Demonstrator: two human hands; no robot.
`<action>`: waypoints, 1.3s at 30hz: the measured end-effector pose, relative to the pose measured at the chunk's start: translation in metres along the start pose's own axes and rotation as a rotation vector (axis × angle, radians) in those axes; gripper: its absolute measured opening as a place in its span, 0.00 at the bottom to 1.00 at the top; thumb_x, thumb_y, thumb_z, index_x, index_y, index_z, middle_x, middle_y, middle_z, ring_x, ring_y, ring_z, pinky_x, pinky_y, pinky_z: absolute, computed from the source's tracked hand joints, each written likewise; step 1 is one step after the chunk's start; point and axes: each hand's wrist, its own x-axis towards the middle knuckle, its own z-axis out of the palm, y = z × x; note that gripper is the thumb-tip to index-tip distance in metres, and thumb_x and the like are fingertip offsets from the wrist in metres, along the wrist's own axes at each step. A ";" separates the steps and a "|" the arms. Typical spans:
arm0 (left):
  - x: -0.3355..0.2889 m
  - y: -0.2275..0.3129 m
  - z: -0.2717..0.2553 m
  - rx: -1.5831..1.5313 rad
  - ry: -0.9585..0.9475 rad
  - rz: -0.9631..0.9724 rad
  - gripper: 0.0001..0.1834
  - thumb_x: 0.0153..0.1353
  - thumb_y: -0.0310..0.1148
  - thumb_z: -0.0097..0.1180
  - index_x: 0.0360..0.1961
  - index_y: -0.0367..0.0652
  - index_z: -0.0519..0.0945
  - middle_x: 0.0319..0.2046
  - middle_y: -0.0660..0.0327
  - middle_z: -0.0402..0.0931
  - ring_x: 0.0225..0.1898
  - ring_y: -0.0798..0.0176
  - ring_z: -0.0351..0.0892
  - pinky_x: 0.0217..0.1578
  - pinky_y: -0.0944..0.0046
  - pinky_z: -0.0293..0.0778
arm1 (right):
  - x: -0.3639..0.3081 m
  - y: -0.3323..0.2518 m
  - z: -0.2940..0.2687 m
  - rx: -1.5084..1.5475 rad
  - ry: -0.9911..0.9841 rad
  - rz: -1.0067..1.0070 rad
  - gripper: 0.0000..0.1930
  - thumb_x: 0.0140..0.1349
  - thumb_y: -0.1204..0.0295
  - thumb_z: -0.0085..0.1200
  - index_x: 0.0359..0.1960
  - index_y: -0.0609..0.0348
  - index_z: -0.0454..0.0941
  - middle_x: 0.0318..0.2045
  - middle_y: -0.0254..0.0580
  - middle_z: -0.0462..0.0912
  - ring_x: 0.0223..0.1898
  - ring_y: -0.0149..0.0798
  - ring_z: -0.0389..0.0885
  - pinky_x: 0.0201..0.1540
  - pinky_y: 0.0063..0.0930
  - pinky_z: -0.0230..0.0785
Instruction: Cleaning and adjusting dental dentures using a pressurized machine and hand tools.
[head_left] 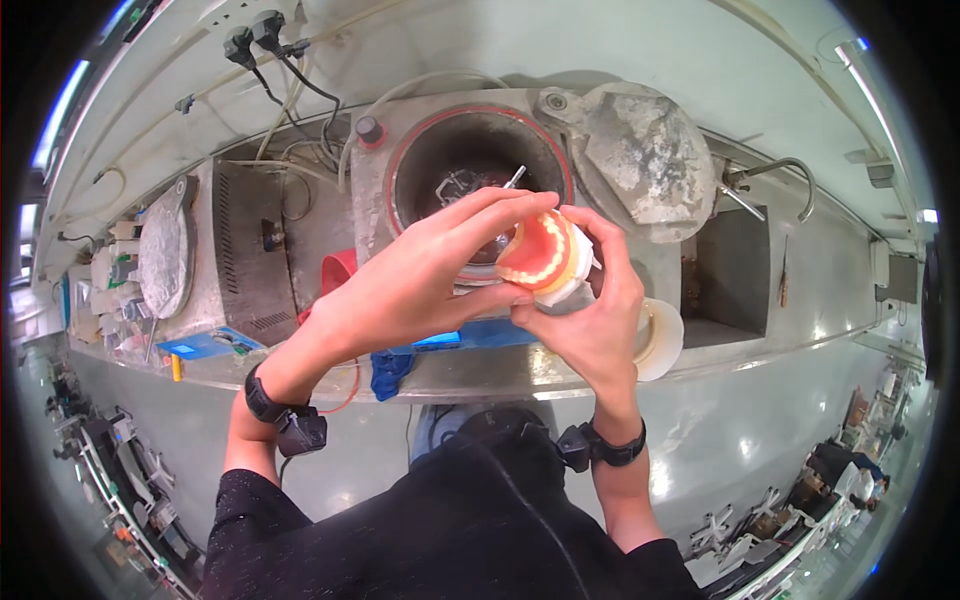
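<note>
Both my hands hold a dental model (545, 255) with a pinkish-orange gum part, a row of pale teeth and a white plaster base. My left hand (440, 262) grips it from the left, fingertips at its top edge and thumb at its lower side. From the right, my right hand (603, 300) curls around the white base with fingers and thumb. The model is held up in front of a round metal pot (480, 125) with a red rim, set into a grey machine. Part of the pot's inside is hidden behind my hands.
A crusted round lid (645, 150) stands swung open right of the pot. Farther right are a sink (735, 270) and curved faucet (800, 185). A pale bowl (660, 340) sits beside my right hand. Left are a red container (338, 270), a blue packet (210, 343) and hanging black plugs (255, 40).
</note>
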 end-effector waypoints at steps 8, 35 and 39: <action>-0.031 -0.007 0.002 -0.386 0.098 -0.137 0.36 0.52 0.28 0.68 0.62 0.38 0.67 0.57 0.54 0.68 0.54 0.59 0.74 0.54 0.60 0.74 | -0.001 -0.014 0.006 -0.075 -0.083 -0.127 0.35 0.39 0.66 0.76 0.51 0.63 0.76 0.46 0.46 0.80 0.44 0.38 0.82 0.43 0.29 0.79; -0.037 0.008 0.012 -0.452 -0.058 -0.461 0.34 0.48 0.26 0.57 0.60 0.31 0.67 0.53 0.52 0.74 0.56 0.61 0.74 0.57 0.59 0.71 | -0.034 -0.001 -0.008 -0.247 -0.178 -0.299 0.40 0.21 0.74 0.73 0.48 0.65 0.78 0.47 0.50 0.79 0.45 0.48 0.82 0.46 0.36 0.77; -0.032 0.008 0.011 -0.517 -0.135 -0.508 0.35 0.45 0.26 0.60 0.59 0.34 0.68 0.52 0.55 0.74 0.55 0.62 0.74 0.57 0.60 0.71 | -0.040 0.000 -0.014 -0.247 -0.194 -0.285 0.41 0.19 0.74 0.74 0.47 0.65 0.79 0.47 0.51 0.79 0.46 0.49 0.82 0.48 0.36 0.77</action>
